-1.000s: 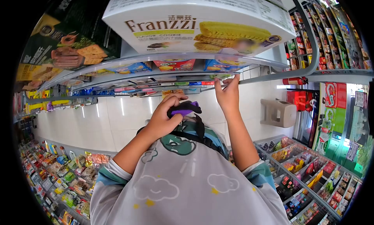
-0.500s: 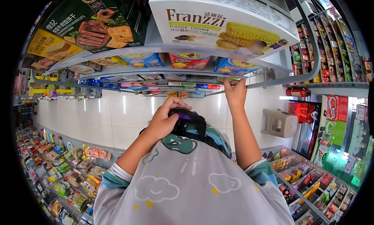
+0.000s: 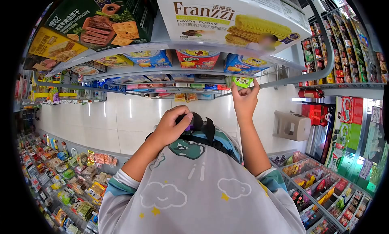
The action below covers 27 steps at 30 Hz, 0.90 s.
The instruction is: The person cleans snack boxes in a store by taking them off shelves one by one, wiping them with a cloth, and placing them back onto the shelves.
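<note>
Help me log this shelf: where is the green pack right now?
In the head view, the green pack is pinched in the right hand, just below the rightmost blue box on the shelf.

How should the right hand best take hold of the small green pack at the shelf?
Pinch the green pack by its left and right edges, coming from the aisle side. It is narrow enough for the right hand to span, with digits at both edges, and its printed face is turned outward. Its back is hidden, so its depth is unclear.
</note>
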Motion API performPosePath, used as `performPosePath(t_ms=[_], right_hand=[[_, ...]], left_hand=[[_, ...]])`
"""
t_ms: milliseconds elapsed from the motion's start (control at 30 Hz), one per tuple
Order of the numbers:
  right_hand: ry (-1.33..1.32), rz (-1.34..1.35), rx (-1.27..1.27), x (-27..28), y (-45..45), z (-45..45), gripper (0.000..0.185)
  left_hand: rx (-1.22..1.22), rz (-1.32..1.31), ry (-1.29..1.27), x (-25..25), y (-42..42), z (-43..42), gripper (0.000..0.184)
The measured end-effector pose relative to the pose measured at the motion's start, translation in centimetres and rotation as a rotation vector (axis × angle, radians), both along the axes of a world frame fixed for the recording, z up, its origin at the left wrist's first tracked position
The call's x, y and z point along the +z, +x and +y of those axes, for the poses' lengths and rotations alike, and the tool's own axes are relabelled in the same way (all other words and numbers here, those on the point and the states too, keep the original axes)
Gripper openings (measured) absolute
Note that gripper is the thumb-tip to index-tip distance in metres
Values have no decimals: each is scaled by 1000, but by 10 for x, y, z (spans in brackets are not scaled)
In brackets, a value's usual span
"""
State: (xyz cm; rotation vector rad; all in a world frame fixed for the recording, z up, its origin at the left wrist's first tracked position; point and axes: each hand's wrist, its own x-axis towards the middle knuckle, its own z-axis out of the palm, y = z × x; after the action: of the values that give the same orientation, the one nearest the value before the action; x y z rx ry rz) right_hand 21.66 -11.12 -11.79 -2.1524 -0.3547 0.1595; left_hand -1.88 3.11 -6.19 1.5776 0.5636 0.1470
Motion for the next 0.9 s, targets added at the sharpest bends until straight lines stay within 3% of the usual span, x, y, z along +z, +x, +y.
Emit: performPosePath(t_ms=[100, 367, 533, 600, 633, 700, 733, 833, 867, 900], right_hand=[[37, 10, -21, -9, -10, -9, 86], [36, 1, 34, 8, -41, -57, 78], [15, -59, 258, 15, -62, -86, 88], [0, -94, 364, 30, -72, -89, 91], [9, -80, 364, 29, -76, -92, 91], [169, -158, 499, 24, -85, -97, 96], [235, -173, 500, 19, -91, -101, 87], [313, -170, 688, 27, -99, -105, 71], [339, -117, 669, 15, -109, -113, 54], [346, -106, 667, 13, -112, -116, 54]], left_hand=[[-11, 19, 71, 9, 6, -5, 24], [-157, 94, 237, 14, 5, -14, 18], [-205, 251, 214, 35, 14, -22, 33], [-261, 336, 161, 36, 17, -21, 82], [-260, 352, 165, 30, 16, -20, 82], [-311, 266, 39, 13, 14, -18, 117], [-350, 265, 14, 10, 15, -16, 134], [-266, 201, -84, 14, 8, -25, 141], [-257, 213, -116, 21, 8, -29, 146], [-256, 226, -115, 22, 4, -34, 146]])
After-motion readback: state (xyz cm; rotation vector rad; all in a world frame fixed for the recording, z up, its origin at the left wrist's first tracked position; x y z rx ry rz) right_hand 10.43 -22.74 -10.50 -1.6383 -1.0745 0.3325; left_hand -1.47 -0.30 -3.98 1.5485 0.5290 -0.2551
